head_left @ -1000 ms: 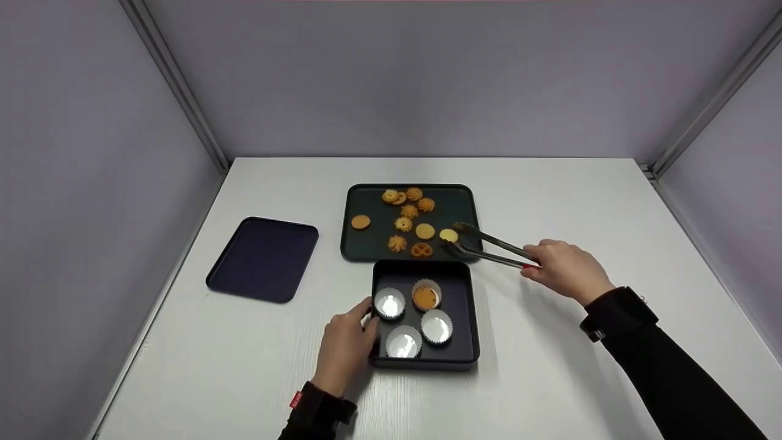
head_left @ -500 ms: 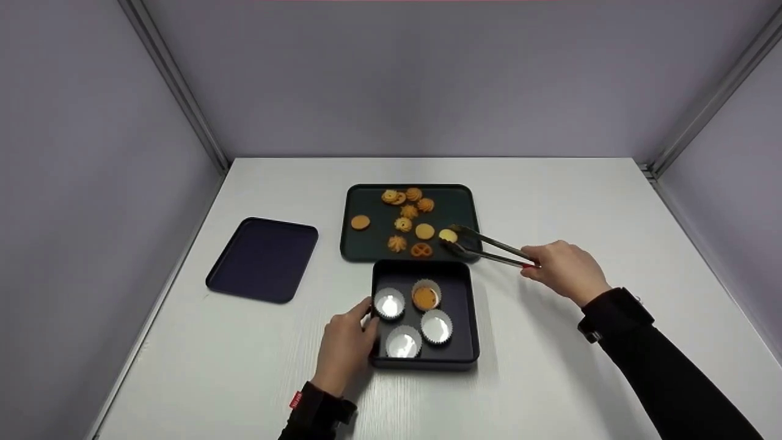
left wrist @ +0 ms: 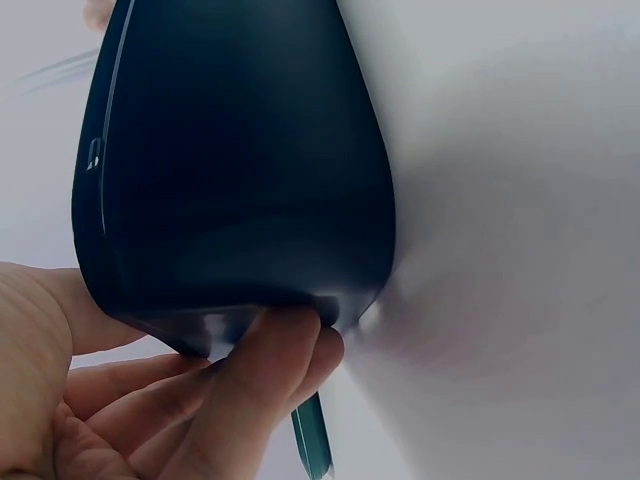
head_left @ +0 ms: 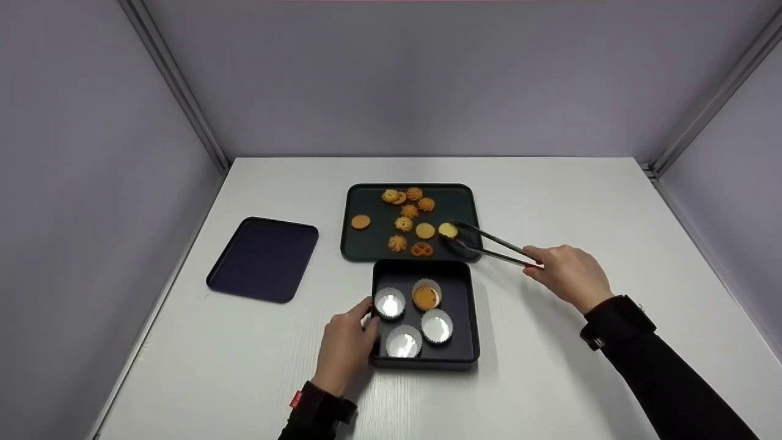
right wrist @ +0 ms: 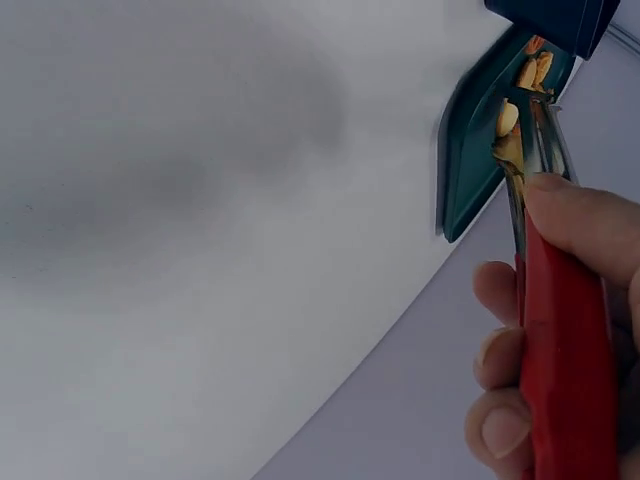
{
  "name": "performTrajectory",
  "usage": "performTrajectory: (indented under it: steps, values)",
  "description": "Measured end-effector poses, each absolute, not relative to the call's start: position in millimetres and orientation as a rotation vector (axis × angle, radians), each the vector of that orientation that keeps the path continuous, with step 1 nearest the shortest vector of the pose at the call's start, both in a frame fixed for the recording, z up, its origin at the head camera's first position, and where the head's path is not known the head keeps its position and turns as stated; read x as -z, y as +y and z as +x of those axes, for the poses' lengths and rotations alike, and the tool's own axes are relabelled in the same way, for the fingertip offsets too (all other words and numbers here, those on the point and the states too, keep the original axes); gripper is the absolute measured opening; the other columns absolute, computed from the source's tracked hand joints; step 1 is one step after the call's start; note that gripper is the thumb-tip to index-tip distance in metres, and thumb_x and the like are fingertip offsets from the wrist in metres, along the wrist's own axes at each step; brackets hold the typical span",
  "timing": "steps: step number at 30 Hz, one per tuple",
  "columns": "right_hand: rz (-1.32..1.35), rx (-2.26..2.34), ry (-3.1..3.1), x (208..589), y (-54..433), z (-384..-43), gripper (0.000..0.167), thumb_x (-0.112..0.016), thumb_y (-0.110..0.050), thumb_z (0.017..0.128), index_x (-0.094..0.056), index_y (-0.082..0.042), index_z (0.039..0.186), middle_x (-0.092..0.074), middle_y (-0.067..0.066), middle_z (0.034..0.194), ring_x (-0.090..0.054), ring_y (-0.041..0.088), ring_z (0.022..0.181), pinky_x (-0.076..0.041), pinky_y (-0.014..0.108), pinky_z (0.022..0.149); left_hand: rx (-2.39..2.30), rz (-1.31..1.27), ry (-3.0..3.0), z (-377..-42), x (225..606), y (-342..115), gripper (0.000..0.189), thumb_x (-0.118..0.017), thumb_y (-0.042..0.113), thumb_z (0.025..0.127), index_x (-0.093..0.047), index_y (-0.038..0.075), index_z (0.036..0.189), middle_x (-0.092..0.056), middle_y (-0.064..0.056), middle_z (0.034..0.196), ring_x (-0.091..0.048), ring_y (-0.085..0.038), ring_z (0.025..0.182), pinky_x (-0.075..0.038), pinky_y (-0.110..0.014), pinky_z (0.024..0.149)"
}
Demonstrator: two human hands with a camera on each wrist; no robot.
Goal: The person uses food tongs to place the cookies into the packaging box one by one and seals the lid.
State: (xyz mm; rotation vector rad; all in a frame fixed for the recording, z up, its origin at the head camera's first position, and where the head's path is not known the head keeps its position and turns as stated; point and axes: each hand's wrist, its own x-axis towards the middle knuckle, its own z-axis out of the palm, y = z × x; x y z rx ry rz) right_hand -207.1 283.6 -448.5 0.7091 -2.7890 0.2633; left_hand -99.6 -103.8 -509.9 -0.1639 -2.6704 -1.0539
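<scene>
My right hand [head_left: 569, 275] holds metal tongs [head_left: 498, 240] with red handles [right wrist: 565, 350]. The tongs' two tips flank a pale round cookie [head_left: 448, 230] over the right part of the green tray [head_left: 372, 245]. Several other cookies lie on that tray, among them swirled ones, a flat round one [head_left: 425, 230] and a pretzel-shaped one [head_left: 421, 249]. My left hand [head_left: 343, 348] grips the left wall of a deep dark baking pan [head_left: 461, 305]. Inside the pan stand several pale paper cups; one cup [head_left: 427, 285] contains an orange-brown cookie [head_left: 426, 298].
A flat, dark purple tray [head_left: 263, 260] lies on the white table [head_left: 183, 366] to the left. The pan sits close in front of the green tray. Grey panels [head_left: 391, 79] enclose the table at the back and both sides.
The pale round cookie has shifted slightly toward the back between the tongs' tips, which have drawn a little closer around it. My left hand and the pan have stayed put.
</scene>
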Motion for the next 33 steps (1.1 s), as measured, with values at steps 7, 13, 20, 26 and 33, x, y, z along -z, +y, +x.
performTrajectory:
  steps: [7, 13, 20, 26, 33]
  values:
    - [0.749, -0.258, -2.663, 447, 287, -203, 0.025, -0.086, -0.016, 0.082, -0.065, -0.016, 0.096, -0.068, -0.003, 0.069, -0.058, 0.020, 0.055, -0.043, 0.038, 0.049, 1.062, -0.144, -2.681, -100, 511, -104, 0.037, -0.075, 0.007, 0.090, -0.071, 0.000, 0.126, -0.077, -0.014, 0.109, -0.043, -0.007, 0.054, -0.041, -0.027, 0.053]
    - [0.756, -0.293, -2.576, 442, 290, -193, 0.033, -0.088, -0.012, 0.078, -0.072, -0.018, 0.107, -0.071, -0.003, 0.072, -0.058, 0.020, 0.053, -0.043, 0.039, 0.048, 1.057, -0.143, -2.693, -99, 510, -104, 0.037, -0.074, 0.008, 0.091, -0.070, 0.001, 0.126, -0.077, -0.014, 0.109, -0.044, -0.007, 0.053, -0.041, -0.028, 0.053]
    - [0.863, -0.243, -2.405, 438, 288, -181, 0.045, -0.092, -0.012, 0.072, -0.075, -0.013, 0.114, -0.079, 0.004, 0.088, -0.071, 0.023, 0.065, -0.051, 0.038, 0.051, 1.079, -0.146, -2.691, -99, 510, -104, 0.037, -0.074, 0.006, 0.091, -0.069, 0.000, 0.127, -0.076, -0.015, 0.110, -0.038, -0.005, 0.050, -0.039, -0.026, 0.051]
    - [0.948, -0.242, -2.329, 432, 281, -170, 0.050, -0.094, -0.013, 0.069, -0.076, -0.012, 0.116, -0.079, 0.003, 0.090, -0.072, 0.019, 0.068, -0.053, 0.034, 0.052, 1.066, -0.132, -2.696, -99, 510, -103, 0.036, -0.074, 0.006, 0.091, -0.070, 0.001, 0.126, -0.077, -0.014, 0.110, -0.038, -0.005, 0.050, -0.038, -0.026, 0.051]
    - [1.055, -0.296, -2.299, 429, 270, -157, 0.052, -0.094, -0.013, 0.067, -0.077, -0.013, 0.116, -0.079, -0.001, 0.092, -0.071, 0.011, 0.068, -0.052, 0.029, 0.054, 1.061, -0.132, -2.696, -99, 509, -103, 0.036, -0.074, 0.008, 0.091, -0.071, 0.002, 0.126, -0.077, -0.015, 0.110, -0.045, -0.008, 0.053, -0.041, -0.028, 0.052]
